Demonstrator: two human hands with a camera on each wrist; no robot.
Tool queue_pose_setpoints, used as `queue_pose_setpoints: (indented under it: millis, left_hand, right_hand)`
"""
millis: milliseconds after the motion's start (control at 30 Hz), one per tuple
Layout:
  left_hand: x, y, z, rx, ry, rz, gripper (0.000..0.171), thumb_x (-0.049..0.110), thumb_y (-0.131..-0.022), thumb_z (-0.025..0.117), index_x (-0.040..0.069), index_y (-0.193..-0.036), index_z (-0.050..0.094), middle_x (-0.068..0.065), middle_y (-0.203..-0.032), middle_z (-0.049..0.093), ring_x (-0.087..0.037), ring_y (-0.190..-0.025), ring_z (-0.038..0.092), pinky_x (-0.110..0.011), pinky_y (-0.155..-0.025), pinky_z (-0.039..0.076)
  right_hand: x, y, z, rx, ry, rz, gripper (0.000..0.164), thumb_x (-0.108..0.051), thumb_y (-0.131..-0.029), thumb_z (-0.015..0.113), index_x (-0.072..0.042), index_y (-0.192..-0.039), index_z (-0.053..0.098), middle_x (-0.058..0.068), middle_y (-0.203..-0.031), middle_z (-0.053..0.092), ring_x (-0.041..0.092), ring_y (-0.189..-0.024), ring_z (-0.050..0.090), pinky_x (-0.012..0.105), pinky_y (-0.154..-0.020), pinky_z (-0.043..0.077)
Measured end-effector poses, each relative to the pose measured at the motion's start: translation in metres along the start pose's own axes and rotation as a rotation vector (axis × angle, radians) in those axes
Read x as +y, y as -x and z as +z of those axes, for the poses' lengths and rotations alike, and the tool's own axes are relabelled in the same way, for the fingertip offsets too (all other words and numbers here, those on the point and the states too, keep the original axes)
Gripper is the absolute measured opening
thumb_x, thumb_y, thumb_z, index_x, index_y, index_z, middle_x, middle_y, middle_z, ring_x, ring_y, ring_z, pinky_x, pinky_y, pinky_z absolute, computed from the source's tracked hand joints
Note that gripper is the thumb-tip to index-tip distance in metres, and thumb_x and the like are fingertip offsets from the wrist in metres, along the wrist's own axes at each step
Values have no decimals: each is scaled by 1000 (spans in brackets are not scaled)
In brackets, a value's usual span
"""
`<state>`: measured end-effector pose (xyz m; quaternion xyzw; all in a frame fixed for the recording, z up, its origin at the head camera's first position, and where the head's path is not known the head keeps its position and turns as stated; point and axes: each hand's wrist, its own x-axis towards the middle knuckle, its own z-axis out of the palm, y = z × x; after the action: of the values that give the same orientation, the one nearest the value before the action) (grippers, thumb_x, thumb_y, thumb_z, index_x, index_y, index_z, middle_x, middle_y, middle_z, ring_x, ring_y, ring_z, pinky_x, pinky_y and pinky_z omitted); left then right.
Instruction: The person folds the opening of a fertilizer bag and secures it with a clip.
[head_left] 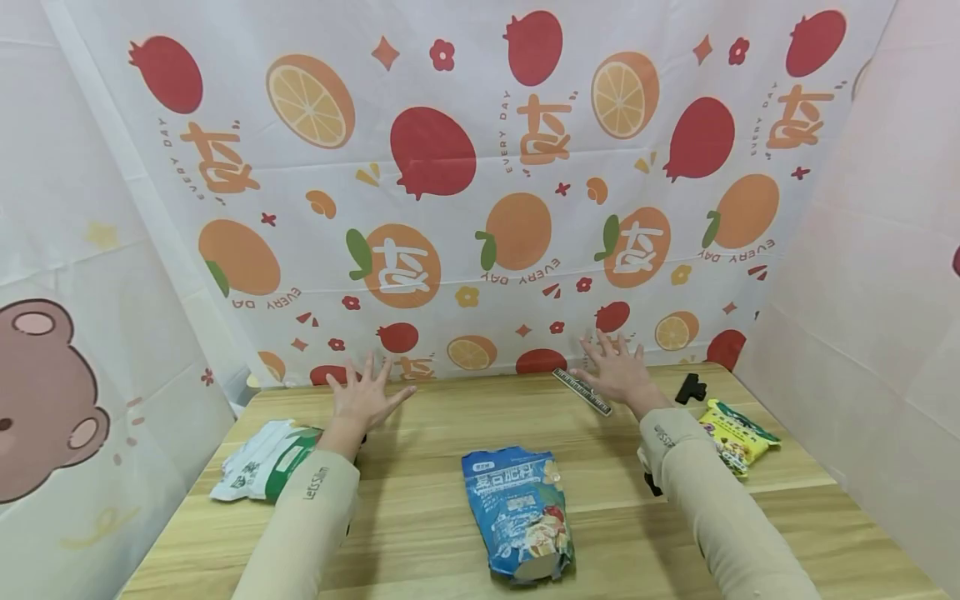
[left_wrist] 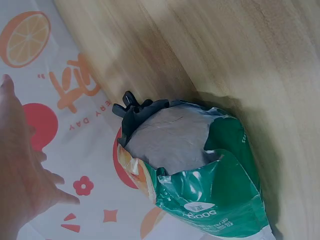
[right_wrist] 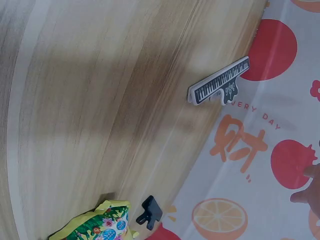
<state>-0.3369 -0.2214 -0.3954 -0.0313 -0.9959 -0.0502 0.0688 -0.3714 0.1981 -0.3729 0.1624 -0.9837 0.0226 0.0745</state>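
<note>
My left hand [head_left: 363, 402] has its fingers spread wide and holds nothing, near the back left of the table. Below and left of it, partly behind the sleeve, lies a green and white bag [left_wrist: 212, 192]; its top is torn open, with a black clip [left_wrist: 131, 103] beside the opening. Fingers also spread, my right hand [head_left: 617, 375] holds nothing at the back right. In the head view it overlaps the end of a piano-keyboard-patterned clip [head_left: 581, 391]. Between the forearms, closer to me, is a blue bag [head_left: 517, 512] with printed food pictures.
Right of my right hand, a black clip [head_left: 691, 388] lies near a yellow patterned bag [head_left: 738, 437]. Another black piece [head_left: 652, 484] shows partly beside the right sleeve. A fruit-printed curtain [head_left: 457, 217] hangs along the back edge of the wooden table [head_left: 427, 492].
</note>
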Motion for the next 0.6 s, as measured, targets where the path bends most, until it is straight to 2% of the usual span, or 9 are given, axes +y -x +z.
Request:
queue_pose_setpoints:
  millis: [433, 500, 600]
  left_hand:
    - [1, 1, 0, -4, 32, -7, 82, 65, -88, 32, 9, -146, 20, -23, -149, 8, -50, -130, 1, -72, -93, -1]
    - [1, 2, -1, 4, 62, -8, 80, 63, -90, 32, 8, -146, 21, -24, -148, 9, -50, -130, 2, -71, -94, -1]
    - [2, 5, -7, 39, 154, -15, 77, 60, -92, 33, 4, -144, 25, -25, -147, 12, -50, -130, 4, -70, -96, 1]
  right_hand:
    - [-1, 1, 6, -2, -21, -5, 70, -55, -93, 37, -16, -147, 20, 20, -149, 14, 47, -131, 8, 68, -98, 5]
    - [-5, 0, 5, -18, -45, 0, 70, -55, -93, 37, -14, -147, 20, 20, -148, 15, 46, -132, 8, 67, -99, 7]
    - [-16, -2, 2, -31, -118, -16, 69, -51, -94, 39, -8, -146, 23, 22, -147, 20, 45, -131, 12, 63, -101, 11]
